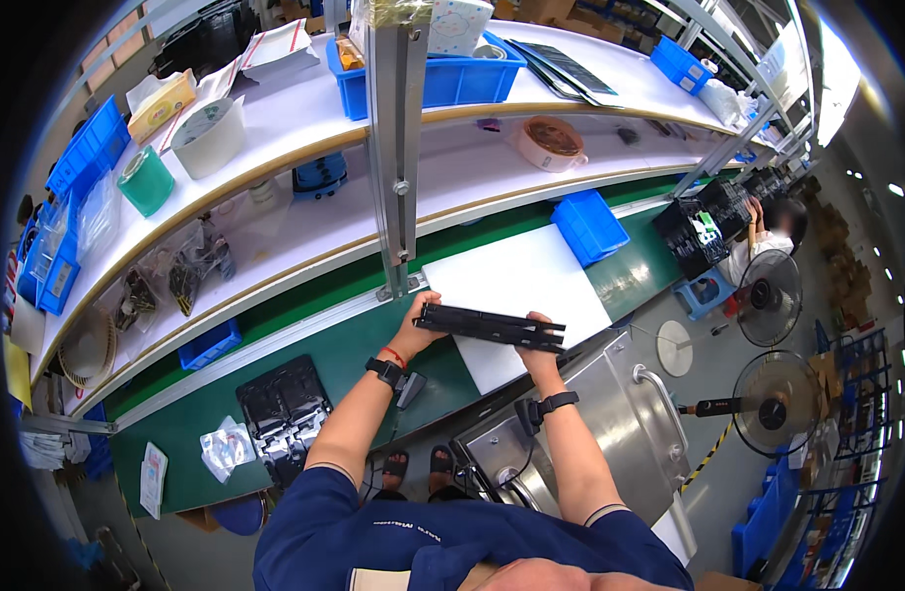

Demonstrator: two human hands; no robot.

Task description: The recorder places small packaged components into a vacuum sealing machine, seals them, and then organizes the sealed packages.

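Note:
A long flat black tray (490, 327) is held edge-on between both hands, just above a white board (531, 276) that lies on the green workbench (354, 345). My left hand (416, 323) grips the tray's left end. At its right end, my right hand (538, 347) holds it from below. Both wrists carry black bands with small devices.
Black moulded trays (283, 406) and plastic bags (226, 445) lie at the bench's left. A blue bin (590, 227) sits right of the board. A metal upright (398, 148) rises behind it. Shelves above hold tape rolls and blue bins. A steel cabinet (610, 424) and fans stand to the right, with a seated person (768, 231) beyond.

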